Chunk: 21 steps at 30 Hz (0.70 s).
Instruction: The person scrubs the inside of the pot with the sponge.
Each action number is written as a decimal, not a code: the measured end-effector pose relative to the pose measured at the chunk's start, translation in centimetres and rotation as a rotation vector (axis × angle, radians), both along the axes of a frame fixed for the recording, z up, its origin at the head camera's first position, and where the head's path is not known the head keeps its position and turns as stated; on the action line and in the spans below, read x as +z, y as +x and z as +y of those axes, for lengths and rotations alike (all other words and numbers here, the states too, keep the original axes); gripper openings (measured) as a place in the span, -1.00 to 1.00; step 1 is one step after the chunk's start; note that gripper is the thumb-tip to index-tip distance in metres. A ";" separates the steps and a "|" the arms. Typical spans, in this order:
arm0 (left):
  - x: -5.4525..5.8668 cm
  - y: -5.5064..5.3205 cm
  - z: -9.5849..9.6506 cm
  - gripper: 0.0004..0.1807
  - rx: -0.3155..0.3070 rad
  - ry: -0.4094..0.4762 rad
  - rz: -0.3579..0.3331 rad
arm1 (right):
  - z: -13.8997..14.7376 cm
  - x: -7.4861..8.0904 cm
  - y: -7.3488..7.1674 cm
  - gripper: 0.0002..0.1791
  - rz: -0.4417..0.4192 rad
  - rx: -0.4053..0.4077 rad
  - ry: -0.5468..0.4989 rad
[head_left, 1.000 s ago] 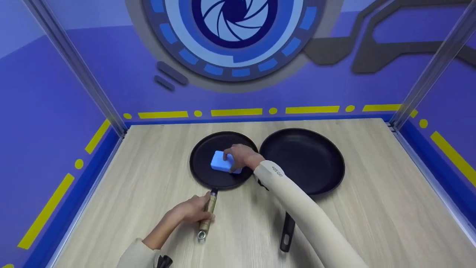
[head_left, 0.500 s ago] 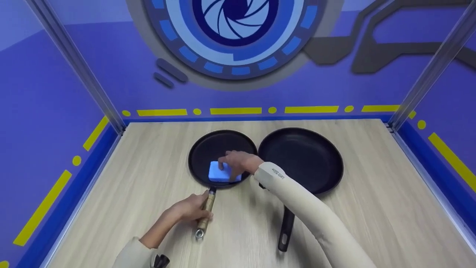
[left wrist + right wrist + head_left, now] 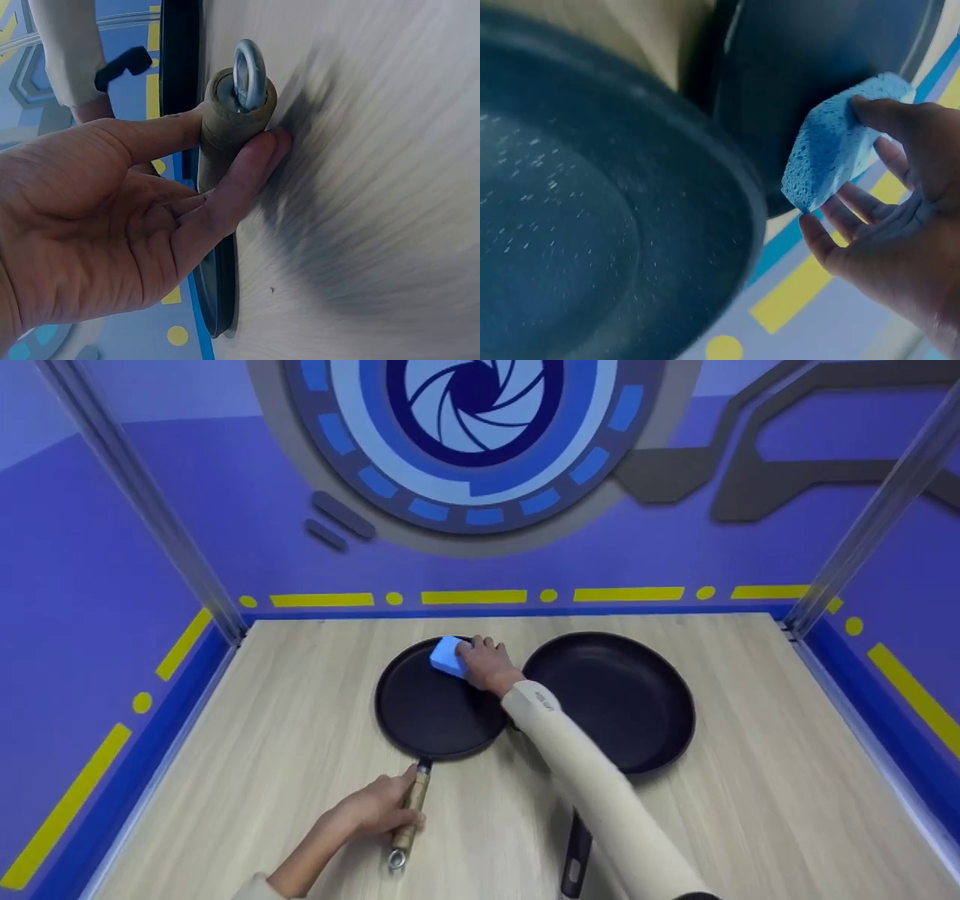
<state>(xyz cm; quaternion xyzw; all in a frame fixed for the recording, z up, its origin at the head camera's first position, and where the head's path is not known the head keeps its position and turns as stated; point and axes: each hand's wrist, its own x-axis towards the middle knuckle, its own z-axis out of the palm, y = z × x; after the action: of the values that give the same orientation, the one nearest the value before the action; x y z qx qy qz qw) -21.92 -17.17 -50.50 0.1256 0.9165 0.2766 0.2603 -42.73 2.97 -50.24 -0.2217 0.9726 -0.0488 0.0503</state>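
Observation:
A blue sponge [image 3: 448, 656] lies at the far side of a flat black pan [image 3: 435, 712], tilted a little. My right hand [image 3: 487, 664] pinches it between thumb and fingers, as the right wrist view also shows with the porous sponge [image 3: 832, 142]. My left hand [image 3: 379, 806] grips the pan's wood-coloured handle [image 3: 409, 817] between thumb and fingers. In the left wrist view a metal ring [image 3: 250, 75] stands out at the end of that handle. The pan's near edge points toward the left hand.
A larger black frying pan [image 3: 622, 697] stands close on the right, its black handle [image 3: 577, 859] toward the front and partly under the right forearm. Both pans are on a wood-grain table [image 3: 765, 780], with patterned blue walls [image 3: 510, 570] around it.
The sponge and right hand first came toward the near side of the flat pan, then moved to its far edge. The left hand keeps its grip on the handle.

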 end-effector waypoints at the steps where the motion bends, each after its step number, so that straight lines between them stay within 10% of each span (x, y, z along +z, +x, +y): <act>1: 0.0 0.2 -0.2 -0.07 0.002 0.004 -0.005 | -0.5 -0.2 0.0 -0.56 0.001 -0.014 0.006; 21: 0.5 0.3 0.2 -0.18 -0.012 0.077 0.010 | -0.8 1.2 6.0 -0.40 -0.093 0.355 0.233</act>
<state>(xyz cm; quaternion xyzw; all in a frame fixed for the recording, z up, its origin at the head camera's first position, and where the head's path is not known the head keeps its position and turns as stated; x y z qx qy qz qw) -21.63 -17.01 -50.00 0.1424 0.9056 0.3095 0.2525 -36.71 2.14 -49.07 -0.3798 0.9139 0.0634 0.1283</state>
